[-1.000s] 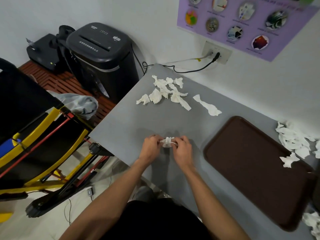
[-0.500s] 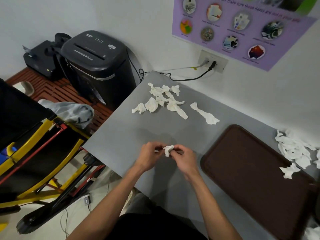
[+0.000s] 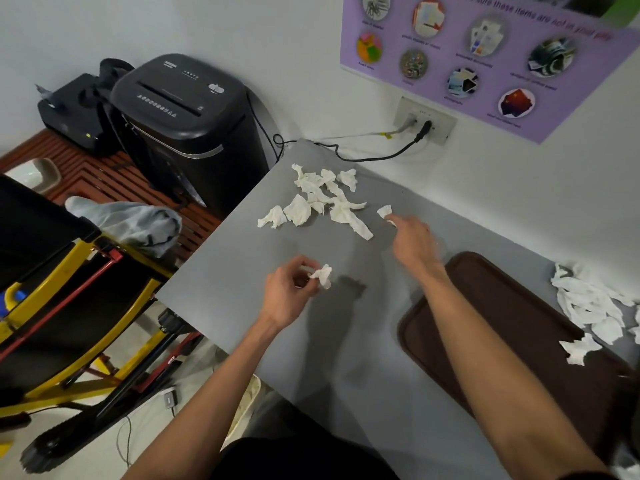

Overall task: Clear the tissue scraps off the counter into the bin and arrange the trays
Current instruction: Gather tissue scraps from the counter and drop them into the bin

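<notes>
White tissue scraps (image 3: 311,199) look light and soft; pinch bunched folds. Left hand (image 3: 285,294) pinches one wad (image 3: 323,276); right hand (image 3: 414,242) touches a far strip (image 3: 384,212), grip unclear.

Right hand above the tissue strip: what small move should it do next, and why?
Probably the right hand should curl its fingers onto the tissue strip and lift it. The hand lies over most of the strip with its fingers seemingly straight, so nothing looks gripped. The left hand pinches a crumpled tissue wad, so it is occupied.
</notes>
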### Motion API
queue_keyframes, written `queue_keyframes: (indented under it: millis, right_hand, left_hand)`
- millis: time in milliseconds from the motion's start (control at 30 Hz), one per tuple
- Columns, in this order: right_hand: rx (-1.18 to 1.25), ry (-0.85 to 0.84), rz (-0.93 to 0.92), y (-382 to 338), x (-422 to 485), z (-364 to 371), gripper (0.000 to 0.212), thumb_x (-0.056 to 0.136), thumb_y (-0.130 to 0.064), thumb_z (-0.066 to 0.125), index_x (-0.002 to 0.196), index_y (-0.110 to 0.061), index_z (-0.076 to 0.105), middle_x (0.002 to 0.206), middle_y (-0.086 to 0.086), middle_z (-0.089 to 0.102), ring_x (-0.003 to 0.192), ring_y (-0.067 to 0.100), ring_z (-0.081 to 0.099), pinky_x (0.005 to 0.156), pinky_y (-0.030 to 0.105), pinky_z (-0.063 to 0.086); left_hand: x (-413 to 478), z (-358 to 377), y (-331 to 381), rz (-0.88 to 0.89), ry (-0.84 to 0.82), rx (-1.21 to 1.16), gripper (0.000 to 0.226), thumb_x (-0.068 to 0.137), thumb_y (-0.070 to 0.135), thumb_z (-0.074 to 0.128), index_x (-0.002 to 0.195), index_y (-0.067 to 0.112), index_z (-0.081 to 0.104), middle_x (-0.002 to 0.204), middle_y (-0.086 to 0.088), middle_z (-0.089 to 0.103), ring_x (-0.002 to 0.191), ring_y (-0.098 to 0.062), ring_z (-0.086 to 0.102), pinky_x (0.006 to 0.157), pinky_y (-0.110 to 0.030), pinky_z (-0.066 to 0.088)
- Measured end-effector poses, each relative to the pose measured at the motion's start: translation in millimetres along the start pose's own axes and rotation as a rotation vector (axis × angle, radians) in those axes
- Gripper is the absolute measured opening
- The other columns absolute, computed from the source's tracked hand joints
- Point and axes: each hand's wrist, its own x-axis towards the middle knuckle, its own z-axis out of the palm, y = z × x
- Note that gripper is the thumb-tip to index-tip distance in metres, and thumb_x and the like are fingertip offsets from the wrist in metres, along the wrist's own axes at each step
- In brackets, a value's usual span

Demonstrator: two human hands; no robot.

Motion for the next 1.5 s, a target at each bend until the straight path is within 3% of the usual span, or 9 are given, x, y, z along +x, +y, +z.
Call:
queue_keyframes:
  millis: [133,267,433,567,667,867,967,1167,1500]
  right_hand:
    - [-0.288,-0.19,-0.093,16.7,27.6,0.6,0.081,0.099,0.006,0.043,0.162,-0.044,0.032,0.17,0.006,0.026,0.14,0.042,0.041,0.111,0.053,0.043]
    - [-0.304,-0.021,-0.114,17.3,21.6,9.7,0.03,0.106,-0.004,0.043,0.133,-0.002,0.057,0.13,0.024,0.059,0.114,0.046,0.06,0.093,0.056,0.055]
    - [-0.124,0.015,0.009,10.6,-5.3,25.4,0.019,0.099,0.002,0.056,0.113,0.007,0.068,0.117,0.031,0.062,0.105,0.05,0.065,0.089,0.05,0.053]
    - [0.204,0.012,0.121,-12.1,-57.7,31.7,0.018,0.091,-0.013,0.061,0.091,-0.011,0.079,0.101,0.018,0.077,0.096,0.038,0.072,0.083,0.037,0.055]
    - [0.41,0.049,0.117,-50.9,-118.5,42.9,0.013,0.099,-0.008,0.062,0.096,-0.015,0.073,0.095,0.008,0.081,0.089,0.026,0.071,0.073,0.022,0.04]
    - [0.638,0.052,0.031,-144.2,-237.5,95.1,0.009,0.102,-0.02,0.067,0.108,-0.026,0.066,0.098,-0.012,0.079,0.084,0.004,0.069,0.075,0.004,0.039]
    - [0.75,0.017,0.028,-187.4,-294.1,121.2,0.012,0.102,-0.021,0.068,0.102,-0.033,0.071,0.096,-0.019,0.078,0.089,-0.002,0.071,0.08,0.018,0.05]
    - [0.787,-0.052,0.012,-250.1,-384.3,170.5,0.022,0.102,-0.02,0.066,0.097,-0.039,0.077,0.096,-0.02,0.077,0.084,0.008,0.068,0.074,0.021,0.049]
    - [0.721,-0.223,0.201,-278.3,-443.1,301.9,0.012,0.086,-0.028,0.073,0.092,-0.037,0.079,0.095,-0.016,0.078,0.085,0.003,0.073,0.086,0.036,0.061]
  left_hand:
    - [-5.4,-11.1,-1.7,0.02,-0.023,0.069,0.038,0.094,0.006,0.065,0.119,0.034,0.068,0.078,0.005,0.078,0.071,-0.007,0.075,0.074,-0.018,0.056]
    - [-14.1,-22.8,-6.1,-0.019,0.026,0.114,0.033,0.093,0.004,0.068,0.11,0.031,0.078,0.075,0.004,0.076,0.073,-0.001,0.075,0.071,-0.016,0.053]
    - [-29.6,-38.0,-20.1,-0.117,0.075,0.122,0.019,0.093,0.026,0.071,0.108,0.034,0.079,0.075,0.0,0.074,0.072,-0.012,0.073,0.073,-0.032,0.059]
    - [-54.2,-55.0,-26.7,-0.148,0.128,0.127,0.018,0.094,0.035,0.072,0.111,0.033,0.079,0.07,0.006,0.069,0.062,-0.004,0.059,0.057,-0.014,0.044]
    - [-78.2,-72.8,-40.4,-0.191,0.138,0.033,0.021,0.093,0.042,0.074,0.11,0.032,0.08,0.081,0.011,0.077,0.076,-0.012,0.072,0.073,-0.032,0.059]
    - [-141.5,-114.8,-81.8,-0.174,0.222,-0.106,0.017,0.098,0.025,0.072,0.11,0.017,0.081,0.092,0.011,0.08,0.084,0.003,0.075,0.081,-0.021,0.061]
    - [-181.4,-141.8,-109.4,-0.127,0.23,-0.103,0.016,0.098,0.019,0.071,0.111,0.017,0.08,0.098,0.012,0.078,0.089,0.001,0.074,0.074,-0.012,0.057]
    - [-261.8,-194.8,-188.1,-0.194,0.168,-0.021,0.022,0.097,0.029,0.072,0.119,0.027,0.075,0.104,0.017,0.077,0.096,0.005,0.071,0.087,-0.032,0.063]
    - [-341.2,-210.6,-298.5,-0.412,0.155,0.074,0.011,0.096,0.023,0.074,0.103,0.025,0.082,0.098,0.014,0.078,0.084,0.006,0.069,0.072,-0.009,0.052]
